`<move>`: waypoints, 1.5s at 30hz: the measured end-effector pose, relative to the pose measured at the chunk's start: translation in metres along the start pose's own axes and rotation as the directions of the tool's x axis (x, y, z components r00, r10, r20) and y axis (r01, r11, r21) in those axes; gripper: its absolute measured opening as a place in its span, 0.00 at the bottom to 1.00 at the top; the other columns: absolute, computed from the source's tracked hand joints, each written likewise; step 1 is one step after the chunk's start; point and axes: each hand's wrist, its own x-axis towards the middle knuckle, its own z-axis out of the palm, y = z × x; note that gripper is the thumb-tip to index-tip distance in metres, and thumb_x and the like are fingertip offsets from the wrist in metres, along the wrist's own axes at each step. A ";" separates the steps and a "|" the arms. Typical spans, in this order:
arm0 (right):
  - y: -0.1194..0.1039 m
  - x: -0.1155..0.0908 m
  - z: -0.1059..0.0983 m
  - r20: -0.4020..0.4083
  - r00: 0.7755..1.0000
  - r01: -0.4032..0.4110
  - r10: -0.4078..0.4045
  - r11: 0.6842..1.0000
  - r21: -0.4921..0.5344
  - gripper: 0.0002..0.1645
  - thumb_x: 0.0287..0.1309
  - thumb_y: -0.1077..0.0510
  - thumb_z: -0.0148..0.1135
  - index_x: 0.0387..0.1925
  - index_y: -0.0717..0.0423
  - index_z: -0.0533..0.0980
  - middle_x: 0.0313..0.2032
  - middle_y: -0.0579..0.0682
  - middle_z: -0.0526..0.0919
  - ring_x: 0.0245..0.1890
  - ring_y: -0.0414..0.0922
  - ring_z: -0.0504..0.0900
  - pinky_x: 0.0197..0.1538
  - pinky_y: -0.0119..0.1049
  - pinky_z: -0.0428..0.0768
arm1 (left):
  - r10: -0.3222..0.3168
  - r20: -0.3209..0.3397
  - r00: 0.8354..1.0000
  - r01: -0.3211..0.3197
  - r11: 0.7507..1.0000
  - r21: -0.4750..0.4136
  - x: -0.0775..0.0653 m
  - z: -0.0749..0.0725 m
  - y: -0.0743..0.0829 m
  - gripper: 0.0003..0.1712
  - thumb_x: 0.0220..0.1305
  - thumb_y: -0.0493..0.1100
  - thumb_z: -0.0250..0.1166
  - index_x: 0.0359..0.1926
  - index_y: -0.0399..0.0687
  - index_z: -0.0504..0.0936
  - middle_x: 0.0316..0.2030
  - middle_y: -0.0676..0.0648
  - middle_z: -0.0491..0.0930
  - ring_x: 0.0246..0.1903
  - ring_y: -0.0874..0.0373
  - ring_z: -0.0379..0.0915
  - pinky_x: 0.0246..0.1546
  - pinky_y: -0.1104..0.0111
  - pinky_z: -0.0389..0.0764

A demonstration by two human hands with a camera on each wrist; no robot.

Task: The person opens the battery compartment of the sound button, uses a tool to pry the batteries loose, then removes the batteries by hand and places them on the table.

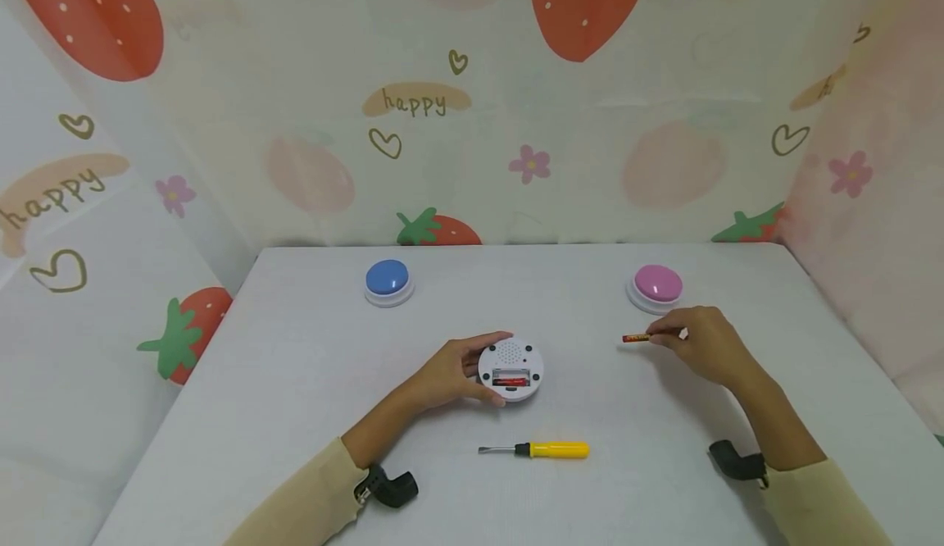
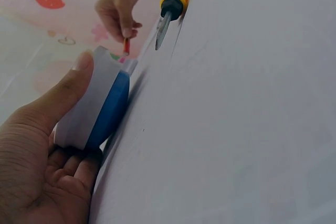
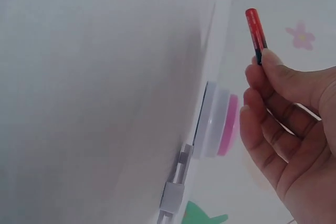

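My left hand (image 1: 450, 374) grips a round push button (image 1: 510, 352) by its edge, thumb on one side and fingers on the other. Its white underside faces up, with the battery compartment uncovered and a red battery (image 1: 511, 382) lying in it. In the left wrist view the button's blue dome (image 2: 113, 109) faces the table. Off to the right, my right hand (image 1: 704, 345) pinches another battery (image 3: 255, 32), red with a dark end, between thumb and forefinger above the table. A screwdriver (image 1: 553, 449) with a yellow handle lies in front of the button.
At the back of the white table (image 1: 310, 448) stand a blue push button (image 1: 387, 277) on the left and a pink one (image 1: 658, 284) on the right. A small white plastic piece (image 3: 172, 198) lies near the pink button. Patterned cloth (image 1: 472, 185) walls the table's back and sides.
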 end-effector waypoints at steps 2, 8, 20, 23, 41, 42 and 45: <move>0.002 0.000 -0.002 0.028 0.999 -0.020 0.019 1.000 0.013 0.07 0.54 0.67 0.74 0.36 0.57 0.89 0.31 0.46 0.89 0.32 0.43 0.80 0.35 0.37 0.77 | 0.000 0.002 1.000 0.000 1.000 0.004 0.000 0.000 0.000 0.55 0.45 0.35 0.83 0.75 0.55 0.68 0.71 0.51 0.69 0.67 0.56 0.69 0.64 0.71 0.72; 0.003 0.003 -0.006 0.090 0.993 -0.082 0.079 0.996 0.034 0.06 0.56 0.66 0.73 0.37 0.57 0.89 0.33 0.48 0.89 0.35 0.46 0.78 0.37 0.38 0.74 | 0.007 -0.003 1.000 -0.007 1.000 0.007 0.000 -0.001 0.001 0.55 0.45 0.34 0.83 0.74 0.55 0.68 0.71 0.50 0.68 0.67 0.56 0.69 0.64 0.71 0.72; 0.006 0.007 -0.006 0.177 0.973 -0.157 0.151 0.988 0.017 0.05 0.57 0.65 0.72 0.36 0.56 0.89 0.32 0.46 0.87 0.32 0.45 0.73 0.33 0.36 0.71 | -0.007 -0.009 1.000 0.007 1.000 0.010 0.000 0.000 0.000 0.54 0.45 0.35 0.84 0.74 0.57 0.69 0.70 0.51 0.70 0.67 0.56 0.69 0.63 0.71 0.72; 0.007 0.007 -0.006 0.203 0.964 -0.179 0.175 0.984 0.004 0.05 0.57 0.64 0.72 0.36 0.56 0.89 0.33 0.47 0.87 0.33 0.45 0.74 0.34 0.37 0.72 | -0.008 -0.010 1.000 0.008 1.000 0.016 0.000 0.000 -0.001 0.54 0.45 0.36 0.84 0.73 0.58 0.69 0.70 0.51 0.70 0.66 0.56 0.70 0.63 0.71 0.73; 0.009 0.011 -0.006 0.307 0.938 -0.162 0.158 0.987 -0.014 0.05 0.57 0.65 0.71 0.36 0.55 0.88 0.30 0.44 0.84 0.31 0.45 0.72 0.32 0.37 0.71 | -0.002 -0.005 1.000 0.002 1.000 0.023 0.000 0.000 -0.002 0.55 0.45 0.37 0.84 0.74 0.58 0.68 0.71 0.51 0.69 0.67 0.57 0.69 0.64 0.70 0.72; 0.009 0.011 -0.005 0.310 0.937 -0.163 0.159 0.987 -0.014 0.05 0.57 0.65 0.71 0.36 0.55 0.88 0.30 0.44 0.84 0.31 0.45 0.72 0.32 0.37 0.71 | -0.001 -0.007 1.000 0.001 1.000 0.026 0.000 0.000 -0.002 0.55 0.45 0.37 0.84 0.74 0.58 0.68 0.71 0.52 0.69 0.67 0.57 0.69 0.64 0.70 0.72; 0.009 0.011 -0.005 0.317 0.935 -0.163 0.161 0.986 -0.020 0.05 0.57 0.64 0.72 0.36 0.55 0.87 0.31 0.44 0.85 0.32 0.45 0.73 0.33 0.37 0.72 | 0.001 -0.008 1.000 -0.001 1.000 0.024 0.000 0.000 -0.002 0.54 0.46 0.37 0.83 0.74 0.57 0.68 0.71 0.51 0.69 0.67 0.57 0.69 0.64 0.70 0.72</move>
